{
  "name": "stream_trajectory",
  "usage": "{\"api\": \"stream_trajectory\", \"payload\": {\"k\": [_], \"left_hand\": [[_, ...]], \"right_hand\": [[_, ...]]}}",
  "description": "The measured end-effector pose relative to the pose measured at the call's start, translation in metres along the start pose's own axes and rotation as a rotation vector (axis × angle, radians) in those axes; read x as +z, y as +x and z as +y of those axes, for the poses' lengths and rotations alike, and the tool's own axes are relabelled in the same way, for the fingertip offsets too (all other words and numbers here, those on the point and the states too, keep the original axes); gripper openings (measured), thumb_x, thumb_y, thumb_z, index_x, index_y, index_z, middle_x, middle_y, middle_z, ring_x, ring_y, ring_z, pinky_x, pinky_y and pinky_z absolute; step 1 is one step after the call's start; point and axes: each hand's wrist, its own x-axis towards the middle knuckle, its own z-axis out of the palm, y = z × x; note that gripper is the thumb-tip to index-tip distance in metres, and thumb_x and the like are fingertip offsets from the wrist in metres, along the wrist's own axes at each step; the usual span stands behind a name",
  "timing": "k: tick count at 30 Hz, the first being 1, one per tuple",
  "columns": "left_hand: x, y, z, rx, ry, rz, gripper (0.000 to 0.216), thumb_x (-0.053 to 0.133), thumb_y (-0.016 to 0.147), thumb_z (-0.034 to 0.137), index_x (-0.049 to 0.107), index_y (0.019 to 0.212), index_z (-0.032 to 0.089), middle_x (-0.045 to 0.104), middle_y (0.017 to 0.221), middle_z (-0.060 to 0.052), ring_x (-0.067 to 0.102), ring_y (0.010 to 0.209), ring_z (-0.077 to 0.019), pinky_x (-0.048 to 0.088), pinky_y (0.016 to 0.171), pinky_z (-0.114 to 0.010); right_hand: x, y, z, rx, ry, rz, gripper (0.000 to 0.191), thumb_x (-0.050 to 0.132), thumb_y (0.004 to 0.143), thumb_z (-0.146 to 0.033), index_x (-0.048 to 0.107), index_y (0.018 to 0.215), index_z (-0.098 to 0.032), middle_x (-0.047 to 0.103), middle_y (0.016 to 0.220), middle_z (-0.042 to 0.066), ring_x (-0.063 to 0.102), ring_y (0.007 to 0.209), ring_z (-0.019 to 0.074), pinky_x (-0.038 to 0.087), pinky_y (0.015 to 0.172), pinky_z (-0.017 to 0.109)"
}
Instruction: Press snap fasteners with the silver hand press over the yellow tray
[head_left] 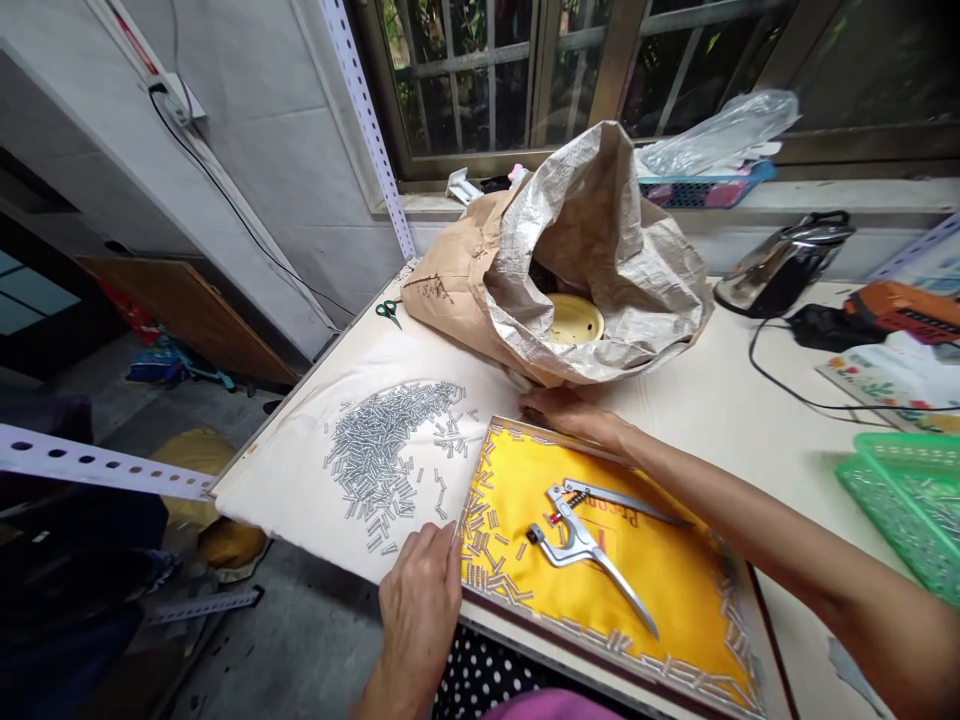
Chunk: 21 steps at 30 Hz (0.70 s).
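A shallow tray lined with yellow cloth lies at the table's front edge. Small metal springs are scattered along its sides, and silver hand pliers rest in its middle. At the tray's near left corner, my left hand is closed round the edge. My right hand reaches across to the far left corner and grips the rim there, its fingertips partly hidden. Left of the tray, a heap of similar springs spreads over the pale tabletop, with some loose ones between heap and tray.
Behind the tray stands a large open sack with a yellow round dish inside. Green-handled scissors lie left of it. To the right are a kettle, an orange tool with a cord, and a green basket.
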Motion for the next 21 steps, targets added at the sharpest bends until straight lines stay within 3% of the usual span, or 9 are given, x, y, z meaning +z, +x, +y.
{"api": "stream_trajectory", "payload": {"k": [2, 4, 8, 12, 16, 21], "left_hand": [[0.007, 0.0, -0.005, -0.065, 0.0, -0.036, 0.028, 0.042, 0.099, 0.022, 0.07, 0.093, 0.022, 0.068, 0.083, -0.002, 0.066, 0.082, -0.0185, 0.046, 0.068, -0.028], [0.014, 0.0, -0.009, -0.104, -0.025, -0.058, 0.028, 0.042, 0.1, 0.023, 0.07, 0.096, 0.022, 0.068, 0.084, -0.002, 0.067, 0.081, -0.0177, 0.047, 0.069, -0.027], [0.019, -0.002, -0.012, -0.104, -0.027, -0.075, 0.027, 0.043, 0.1, 0.024, 0.069, 0.094, 0.021, 0.067, 0.085, -0.002, 0.067, 0.079, -0.0165, 0.048, 0.065, -0.025], [0.004, 0.013, -0.008, 0.002, 0.017, 0.079, 0.021, 0.052, 0.097, 0.029, 0.067, 0.11, 0.021, 0.066, 0.1, -0.006, 0.065, 0.091, -0.0196, 0.05, 0.066, -0.025], [-0.011, 0.067, 0.017, 0.211, -0.03, 0.175, 0.023, 0.049, 0.098, 0.03, 0.067, 0.11, 0.022, 0.064, 0.098, -0.006, 0.059, 0.093, -0.0207, 0.05, 0.075, -0.028], [0.007, 0.169, 0.068, 0.417, -0.121, 0.019, 0.027, 0.042, 0.098, 0.018, 0.068, 0.106, 0.021, 0.065, 0.101, -0.007, 0.058, 0.095, -0.0194, 0.048, 0.078, -0.027]], "right_hand": [[0.006, -0.004, 0.003, 0.04, -0.022, 0.016, 0.026, 0.044, 0.093, -0.024, 0.069, 0.098, -0.02, 0.071, 0.101, 0.01, 0.062, 0.091, 0.0242, 0.044, 0.079, 0.03], [0.014, -0.006, 0.007, 0.114, -0.054, 0.069, 0.034, 0.039, 0.095, -0.026, 0.065, 0.116, -0.019, 0.069, 0.11, 0.014, 0.063, 0.097, 0.0286, 0.045, 0.083, 0.036], [0.026, -0.004, 0.019, 0.335, -0.1, 0.351, 0.05, 0.031, 0.096, -0.025, 0.05, 0.141, -0.017, 0.068, 0.114, 0.018, 0.062, 0.104, 0.035, 0.045, 0.09, 0.049], [0.023, 0.004, 0.035, 0.334, -0.081, 0.563, 0.054, 0.023, 0.1, -0.034, 0.04, 0.148, -0.019, 0.053, 0.142, 0.014, 0.042, 0.136, 0.031, 0.032, 0.111, 0.052], [0.022, 0.005, 0.047, 0.192, -0.024, 0.625, 0.059, 0.041, 0.093, -0.047, 0.046, 0.144, -0.018, 0.043, 0.152, 0.011, 0.032, 0.143, 0.0317, 0.023, 0.118, 0.05], [0.01, 0.013, 0.058, 0.227, 0.079, 0.653, 0.047, 0.031, 0.095, -0.037, 0.06, 0.13, -0.024, 0.06, 0.136, 0.008, 0.049, 0.131, 0.026, 0.033, 0.113, 0.044]]}}
